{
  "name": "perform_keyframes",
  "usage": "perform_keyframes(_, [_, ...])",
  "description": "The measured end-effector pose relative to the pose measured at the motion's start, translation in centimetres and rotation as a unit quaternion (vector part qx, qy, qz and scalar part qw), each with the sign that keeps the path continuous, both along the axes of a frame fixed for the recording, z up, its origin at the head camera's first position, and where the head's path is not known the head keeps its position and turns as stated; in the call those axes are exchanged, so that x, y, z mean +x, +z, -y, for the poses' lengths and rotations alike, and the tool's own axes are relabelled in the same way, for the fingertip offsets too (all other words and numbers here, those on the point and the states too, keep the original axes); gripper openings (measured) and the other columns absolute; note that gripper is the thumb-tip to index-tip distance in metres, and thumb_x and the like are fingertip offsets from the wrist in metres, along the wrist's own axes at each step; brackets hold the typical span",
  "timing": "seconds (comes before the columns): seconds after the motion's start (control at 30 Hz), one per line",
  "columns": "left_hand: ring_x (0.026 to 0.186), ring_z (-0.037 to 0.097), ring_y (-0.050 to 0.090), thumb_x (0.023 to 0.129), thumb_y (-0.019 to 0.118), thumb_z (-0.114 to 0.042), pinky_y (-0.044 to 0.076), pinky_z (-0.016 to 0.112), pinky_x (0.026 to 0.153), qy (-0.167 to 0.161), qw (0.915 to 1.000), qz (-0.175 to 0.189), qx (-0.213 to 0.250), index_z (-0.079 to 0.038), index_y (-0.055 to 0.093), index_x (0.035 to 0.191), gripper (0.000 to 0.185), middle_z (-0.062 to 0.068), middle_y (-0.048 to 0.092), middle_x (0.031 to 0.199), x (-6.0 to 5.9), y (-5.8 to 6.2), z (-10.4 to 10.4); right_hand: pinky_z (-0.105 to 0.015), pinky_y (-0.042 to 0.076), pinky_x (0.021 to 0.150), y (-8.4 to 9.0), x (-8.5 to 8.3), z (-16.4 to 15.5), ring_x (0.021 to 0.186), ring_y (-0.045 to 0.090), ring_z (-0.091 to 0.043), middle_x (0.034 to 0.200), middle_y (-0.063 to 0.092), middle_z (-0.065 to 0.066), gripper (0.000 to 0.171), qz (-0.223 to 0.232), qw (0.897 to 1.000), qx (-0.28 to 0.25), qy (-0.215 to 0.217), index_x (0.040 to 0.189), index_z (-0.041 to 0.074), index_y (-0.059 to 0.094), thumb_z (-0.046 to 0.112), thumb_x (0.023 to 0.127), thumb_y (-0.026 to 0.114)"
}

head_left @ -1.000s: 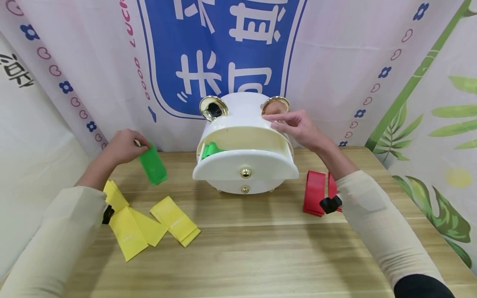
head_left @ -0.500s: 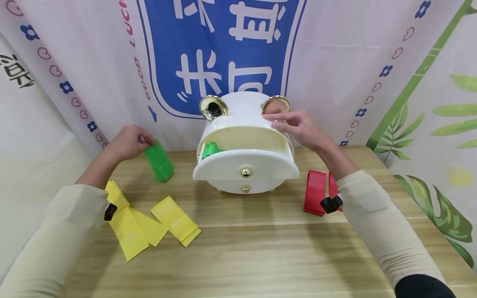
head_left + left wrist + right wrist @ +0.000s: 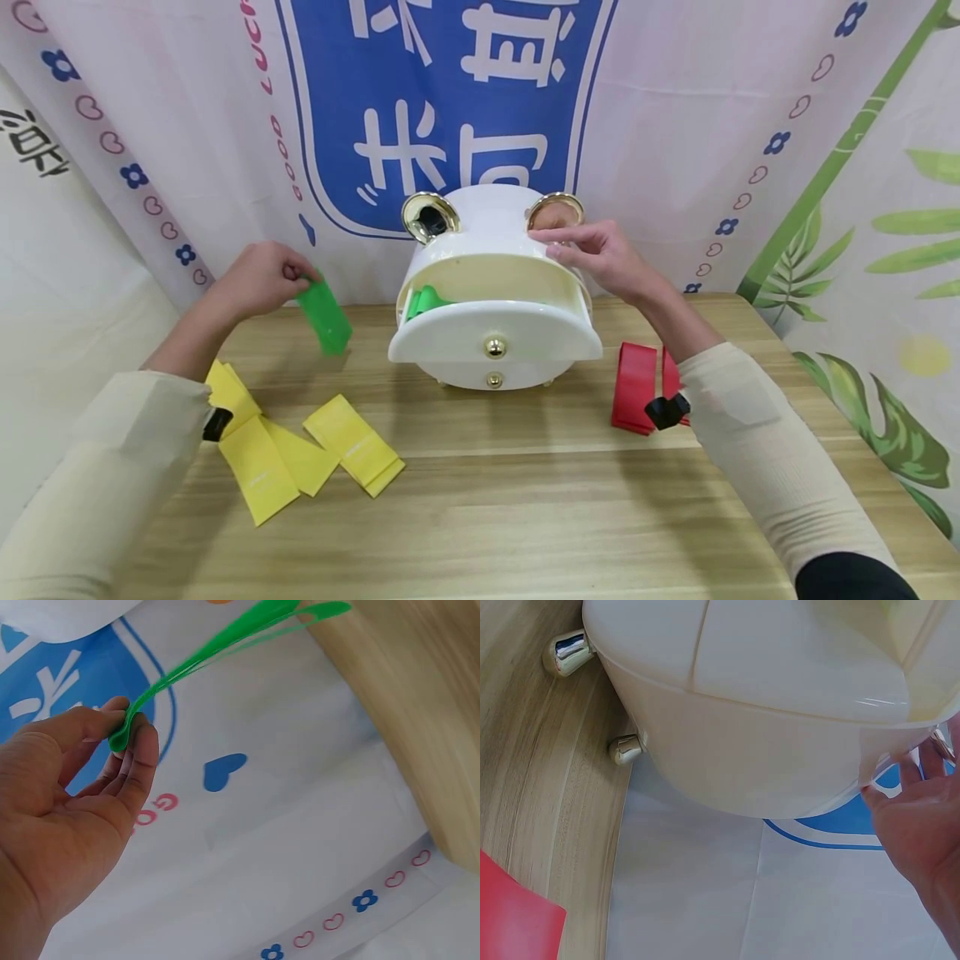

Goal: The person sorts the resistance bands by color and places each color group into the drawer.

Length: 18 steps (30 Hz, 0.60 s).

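My left hand pinches one end of a flat green resistance band, whose loop hangs down just above the table. In the left wrist view, thumb and fingertips hold its folded end, and the band's two layers stretch away. A white frog-shaped drawer box stands at the table's back, its upper drawer pulled out. Another green band lies at that drawer's left. My right hand touches the box's upper right, by the gold-rimmed eye, fingers fairly straight; the right wrist view shows the thumb against its side.
Several yellow bands lie overlapping at the left, with a folded yellow band beside them. Red bands lie right of the box, partly behind my right forearm. A printed cloth hangs directly behind the table.
My left hand has moved a little right and up with the green band, which swings along. The right hand, the box and the open drawer have stayed put.
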<state>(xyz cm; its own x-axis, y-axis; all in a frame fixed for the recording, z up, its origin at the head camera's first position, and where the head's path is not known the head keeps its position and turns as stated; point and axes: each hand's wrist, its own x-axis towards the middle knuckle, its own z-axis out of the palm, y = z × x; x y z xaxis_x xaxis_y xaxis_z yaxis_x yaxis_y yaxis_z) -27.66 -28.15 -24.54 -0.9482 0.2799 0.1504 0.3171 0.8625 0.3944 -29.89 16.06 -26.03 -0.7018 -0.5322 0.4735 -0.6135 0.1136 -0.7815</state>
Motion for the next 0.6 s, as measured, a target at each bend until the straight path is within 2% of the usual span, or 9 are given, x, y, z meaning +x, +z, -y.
perform_keyframes(0.17, [0.075,0.028,0.051,0.087,0.059,0.0,0.046,0.03,0.059,0.007,0.9998,0.001,0.021,0.007,0.069,0.102,0.019,0.021,0.064,0.092,1.0,1.1,-0.6,-0.023,0.045,0.063,0.0,0.0,0.1,0.096,0.049,-0.018,0.114,0.068,-0.001,0.027,-0.006,1.0,-0.004,0.006,0.118,0.003,0.066,0.006,0.091,0.06])
perform_keyframes(0.3, [0.079,0.028,0.053,0.09,0.06,-0.004,0.048,0.027,0.059,0.012,0.9989,0.001,0.045,0.005,0.069,0.105,0.02,0.019,0.063,0.094,1.8,2.0,-1.1,-0.023,0.047,0.065,0.0,-0.1,0.1,0.1,0.05,-0.019,0.116,0.067,-0.001,0.027,-0.004,1.0,0.001,0.005,0.118,0.004,0.066,0.008,0.091,0.061])
perform_keyframes(0.4, [0.081,0.026,0.053,0.092,0.059,-0.008,0.048,0.024,0.059,0.012,0.9975,0.003,0.069,0.003,0.069,0.108,0.022,0.017,0.061,0.096,2.3,2.6,-1.7,-0.024,0.048,0.069,0.0,0.0,0.1,0.104,0.051,-0.021,0.117,0.067,-0.003,0.027,-0.002,1.0,0.001,0.002,0.118,0.003,0.066,0.008,0.091,0.061])
perform_keyframes(0.6, [0.077,0.018,0.053,0.094,0.058,-0.014,0.044,0.02,0.059,0.021,0.9919,-0.002,0.125,0.002,0.067,0.111,0.026,0.013,0.062,0.096,3.5,3.6,-2.9,-0.023,0.049,0.064,-0.1,0.0,0.0,0.101,0.052,-0.022,0.116,0.067,-0.003,0.027,-0.001,1.0,0.004,-0.001,0.118,0.004,0.066,0.009,0.091,0.061])
